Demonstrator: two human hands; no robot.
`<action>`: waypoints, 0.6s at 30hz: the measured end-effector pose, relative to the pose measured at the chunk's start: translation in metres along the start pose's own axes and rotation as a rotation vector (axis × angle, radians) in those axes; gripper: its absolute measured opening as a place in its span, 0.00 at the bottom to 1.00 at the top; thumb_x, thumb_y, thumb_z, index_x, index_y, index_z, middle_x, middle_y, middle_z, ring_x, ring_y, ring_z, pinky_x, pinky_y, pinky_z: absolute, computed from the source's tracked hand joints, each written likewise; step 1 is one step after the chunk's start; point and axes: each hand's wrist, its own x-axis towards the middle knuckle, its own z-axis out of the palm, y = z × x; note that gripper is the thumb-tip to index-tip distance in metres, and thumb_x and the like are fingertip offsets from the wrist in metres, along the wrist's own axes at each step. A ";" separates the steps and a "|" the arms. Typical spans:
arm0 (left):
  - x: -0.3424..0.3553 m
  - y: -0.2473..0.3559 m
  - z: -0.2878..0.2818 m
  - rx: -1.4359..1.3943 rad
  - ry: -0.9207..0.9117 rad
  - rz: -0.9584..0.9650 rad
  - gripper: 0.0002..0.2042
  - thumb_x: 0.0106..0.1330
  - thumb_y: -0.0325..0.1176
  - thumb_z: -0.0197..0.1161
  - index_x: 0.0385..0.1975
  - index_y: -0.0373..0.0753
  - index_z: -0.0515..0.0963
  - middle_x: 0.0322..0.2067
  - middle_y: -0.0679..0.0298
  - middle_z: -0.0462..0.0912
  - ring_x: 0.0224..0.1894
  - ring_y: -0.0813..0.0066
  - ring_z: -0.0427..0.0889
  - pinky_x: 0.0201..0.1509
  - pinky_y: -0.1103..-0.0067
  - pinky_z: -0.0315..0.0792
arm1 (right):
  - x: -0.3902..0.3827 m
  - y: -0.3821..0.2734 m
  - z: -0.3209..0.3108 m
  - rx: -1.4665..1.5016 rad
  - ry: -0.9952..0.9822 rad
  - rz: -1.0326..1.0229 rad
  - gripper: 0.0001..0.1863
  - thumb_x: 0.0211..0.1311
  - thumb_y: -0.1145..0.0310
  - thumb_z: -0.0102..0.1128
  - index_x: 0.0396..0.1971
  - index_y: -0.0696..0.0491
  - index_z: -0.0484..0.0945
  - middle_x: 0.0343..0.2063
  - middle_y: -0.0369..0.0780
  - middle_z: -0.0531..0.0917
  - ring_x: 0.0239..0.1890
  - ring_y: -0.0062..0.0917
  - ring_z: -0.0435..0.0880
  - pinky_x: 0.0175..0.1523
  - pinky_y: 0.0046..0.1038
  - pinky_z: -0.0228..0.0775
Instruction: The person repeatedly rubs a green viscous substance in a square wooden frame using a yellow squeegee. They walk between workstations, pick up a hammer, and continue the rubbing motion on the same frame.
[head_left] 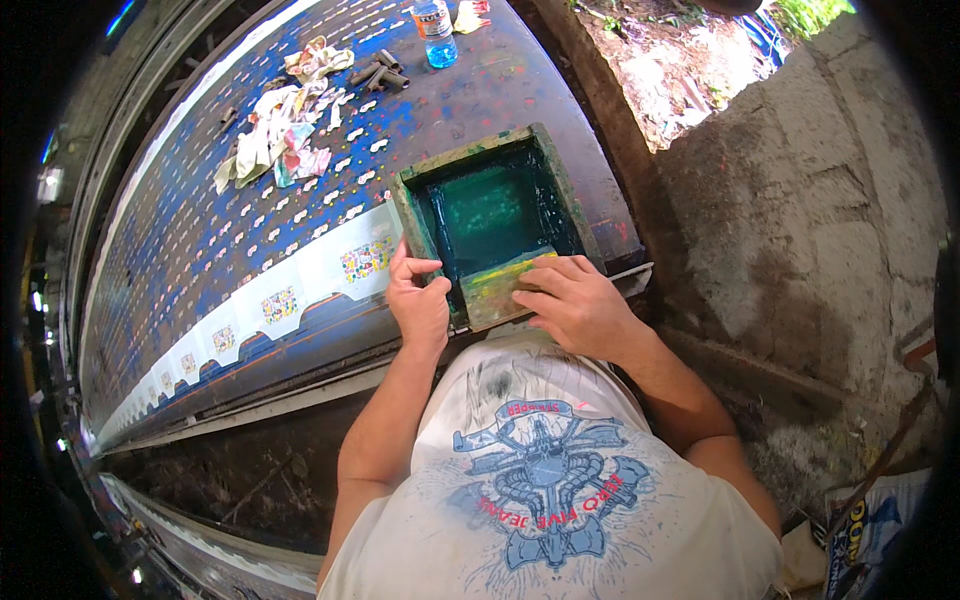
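Note:
A screen printing frame (563, 182) with wooden sides and dark green ink on its mesh lies at the near right end of the long table. My left hand (418, 305) is closed at the frame's left side, near its lower corner, with the thumb on the inner side. Across the near end of the frame sits a squeegee (492, 290), a wide wooden block smeared yellow and green. Over its right part curl the fingers of my right hand (574, 303); its blade edge is hidden. White cut pieces with colourful dotted prints (279, 306) run in a row left of the frame.
The long table (300, 225) is stained blue and speckled with paint. Crumpled rags (275, 135), short dark tubes (380, 72) and a bottle of blue liquid (436, 35) lie or stand farther back. A concrete ledge (790, 170) runs along the right; a printed sack (880, 530) lies lower right.

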 end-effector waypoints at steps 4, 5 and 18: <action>0.001 -0.005 -0.001 0.052 -0.019 0.023 0.14 0.53 0.11 0.65 0.34 0.39 0.84 0.82 0.40 0.67 0.83 0.54 0.71 0.82 0.68 0.64 | 0.014 0.000 0.007 -0.105 -0.061 -0.044 0.22 0.57 0.73 0.75 0.55 0.55 0.89 0.52 0.41 0.88 0.58 0.40 0.86 0.62 0.41 0.77; 0.000 -0.004 -0.001 0.076 -0.014 0.026 0.13 0.53 0.11 0.65 0.34 0.39 0.84 0.82 0.40 0.67 0.82 0.54 0.72 0.82 0.68 0.64 | 0.018 -0.001 0.007 -0.125 -0.065 -0.059 0.22 0.57 0.74 0.74 0.55 0.55 0.89 0.51 0.41 0.88 0.57 0.39 0.86 0.61 0.40 0.78; 0.001 -0.008 -0.001 0.207 -0.025 0.075 0.10 0.57 0.14 0.68 0.33 0.38 0.85 0.82 0.41 0.69 0.81 0.53 0.73 0.84 0.67 0.64 | 0.119 0.046 -0.019 -0.201 -0.461 0.067 0.17 0.59 0.78 0.66 0.48 0.52 0.91 0.45 0.49 0.91 0.55 0.49 0.90 0.62 0.48 0.83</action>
